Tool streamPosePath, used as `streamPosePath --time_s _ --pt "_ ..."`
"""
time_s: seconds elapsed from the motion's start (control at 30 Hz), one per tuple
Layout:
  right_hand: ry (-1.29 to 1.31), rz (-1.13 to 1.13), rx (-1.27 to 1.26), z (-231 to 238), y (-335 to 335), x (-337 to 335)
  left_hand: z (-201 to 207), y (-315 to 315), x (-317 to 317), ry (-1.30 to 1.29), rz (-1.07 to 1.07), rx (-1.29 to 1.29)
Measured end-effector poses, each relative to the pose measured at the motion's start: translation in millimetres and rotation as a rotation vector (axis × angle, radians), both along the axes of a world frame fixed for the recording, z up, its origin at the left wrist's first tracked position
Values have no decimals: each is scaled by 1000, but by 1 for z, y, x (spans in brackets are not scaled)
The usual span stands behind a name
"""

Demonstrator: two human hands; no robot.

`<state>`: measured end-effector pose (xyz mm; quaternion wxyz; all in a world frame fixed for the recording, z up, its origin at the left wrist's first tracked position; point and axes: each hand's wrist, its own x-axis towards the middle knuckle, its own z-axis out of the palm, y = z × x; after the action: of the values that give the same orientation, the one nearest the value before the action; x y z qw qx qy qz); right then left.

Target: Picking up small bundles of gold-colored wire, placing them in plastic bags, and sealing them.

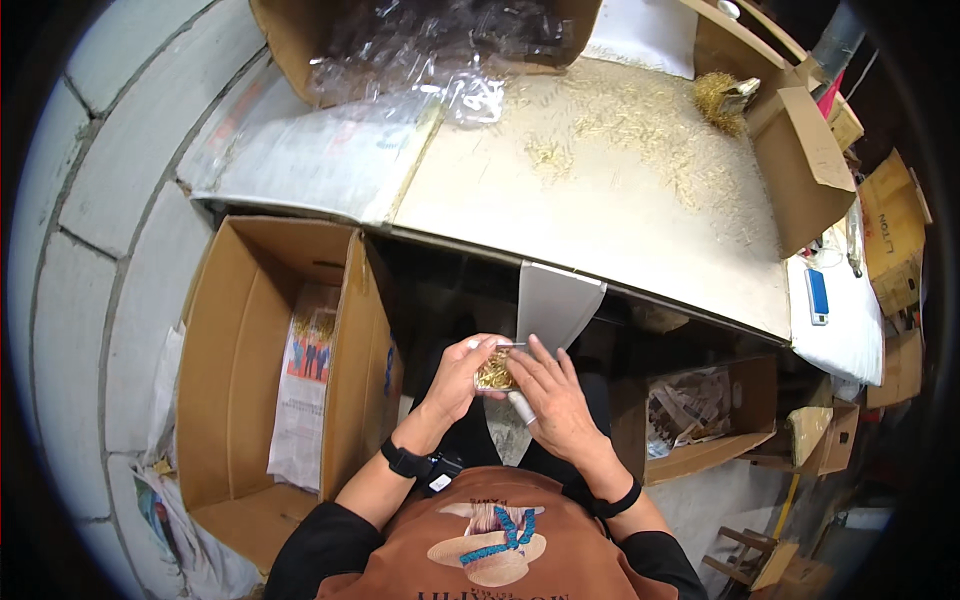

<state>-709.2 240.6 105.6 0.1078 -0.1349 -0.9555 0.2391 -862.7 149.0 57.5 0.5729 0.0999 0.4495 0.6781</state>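
Observation:
Low in front of my body, my left hand [458, 378] is closed round the left side of a small clear plastic box [481, 383]. Small gold-coloured metal pieces [495, 371] lie inside it; their exact kind is too small to make out. My right hand [556, 398] grips the box from the other side, its fingers laid over the right edge and covering part of the contents. A white wrap [521, 407] covers one digit of that hand.
Ahead stands a worktable [480, 200] with scattered gold pieces [640, 125] and a gold heap [722, 103]. A carton of clear plastic boxes [430, 55] sits at its far left. A tall open carton [225, 370] stands left, a smaller carton [715, 443] right. A grey panel [556, 305] juts below the table edge.

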Motion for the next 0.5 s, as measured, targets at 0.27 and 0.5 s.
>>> streamPosePath --time_s 0.27,0.5 --pt "181 -108 75 55 98 -53 -48 -22 -37 76 -234 -177" --pt "-165 -62 209 35 206 -119 -91 -14 -11 -81 -261 -171"
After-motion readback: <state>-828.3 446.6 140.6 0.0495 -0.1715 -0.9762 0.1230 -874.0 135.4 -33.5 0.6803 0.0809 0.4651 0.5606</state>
